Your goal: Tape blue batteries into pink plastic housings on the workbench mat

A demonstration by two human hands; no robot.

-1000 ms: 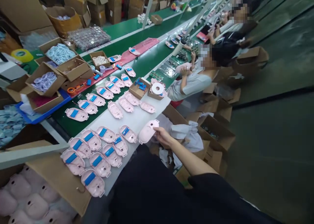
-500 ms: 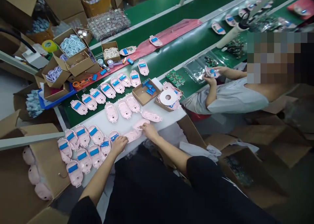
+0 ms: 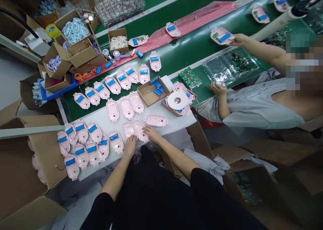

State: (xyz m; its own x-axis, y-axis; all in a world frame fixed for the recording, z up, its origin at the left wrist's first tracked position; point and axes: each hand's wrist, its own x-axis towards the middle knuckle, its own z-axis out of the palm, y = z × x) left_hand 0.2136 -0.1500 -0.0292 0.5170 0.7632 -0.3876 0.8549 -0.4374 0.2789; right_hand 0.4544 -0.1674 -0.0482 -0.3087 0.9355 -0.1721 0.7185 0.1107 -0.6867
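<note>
Two pink plastic shells lie side by side on the white foam sheet in front of me. My left hand has its fingers closed on the near end of the left pink shell. At the right pink shell, my right hand grips the right edge; its fingertips are partly hidden. Neither shell shows a blue battery. Just left of my left hand is a shell with a blue battery. An empty-looking pink shell lies sideways beyond my right hand.
Several battery-fitted shells cluster at left. More shells line the green conveyor. A carton of blue batteries and a white tape roll stand ahead. At right, a co-worker's hand holds a shell. An open carton is at left.
The two shells at my hands have turned from lying sideways to pointing away from me, side by side. My left hand has moved right. The co-worker has reached a shell out over the conveyor.
</note>
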